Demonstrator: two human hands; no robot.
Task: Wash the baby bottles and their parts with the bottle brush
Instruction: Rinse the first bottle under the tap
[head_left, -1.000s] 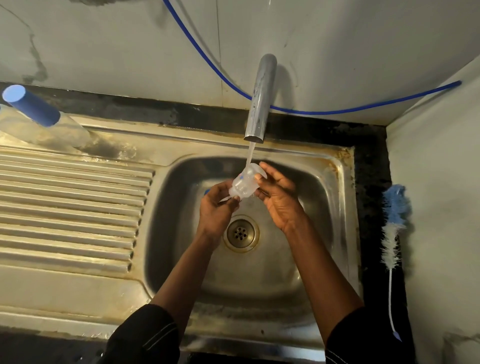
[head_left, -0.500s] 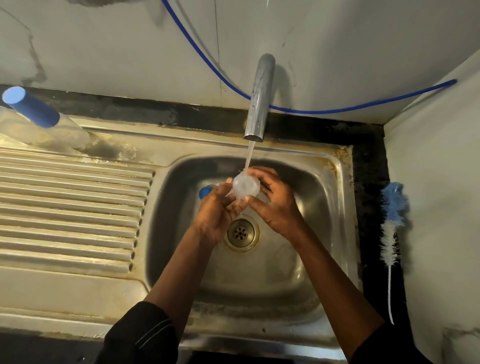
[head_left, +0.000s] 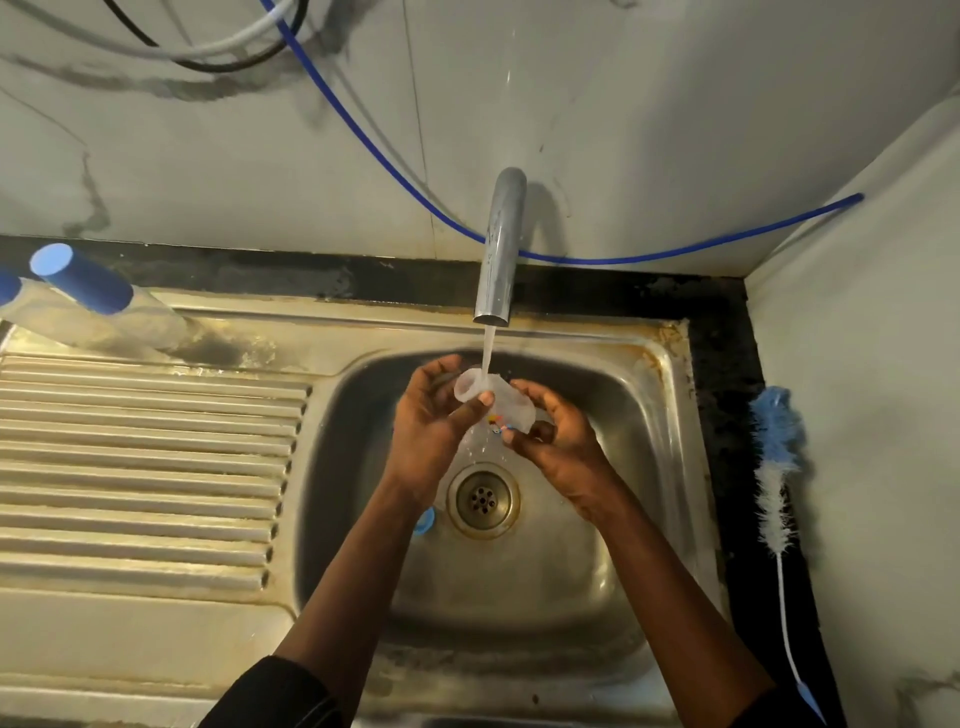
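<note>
A clear baby bottle (head_left: 506, 404) with small coloured print lies tilted under the running tap (head_left: 497, 254), its open mouth up-left in the water stream. My left hand (head_left: 434, 421) grips its neck end, thumb across the rim. My right hand (head_left: 558, 434) holds its base with curled fingers. Both are over the steel sink (head_left: 654, 415), above the drain (head_left: 483, 500). A blue bottle part (head_left: 425, 521) lies in the basin, partly hidden by my left wrist. The blue-and-white bottle brush (head_left: 775, 467) lies on the dark counter at the right.
A clear bottle with a blue cap (head_left: 88, 293) lies on the back of the ribbed drainboard (head_left: 145, 467) at far left. A blue hose (head_left: 395, 166) runs along the wall behind the tap. A wall closes the right side beyond the brush.
The bottle has turned from mouth-towards-me to lying tilted with its mouth up-left. My left hand now grips the neck end. The camera view has shifted, showing more wall above.
</note>
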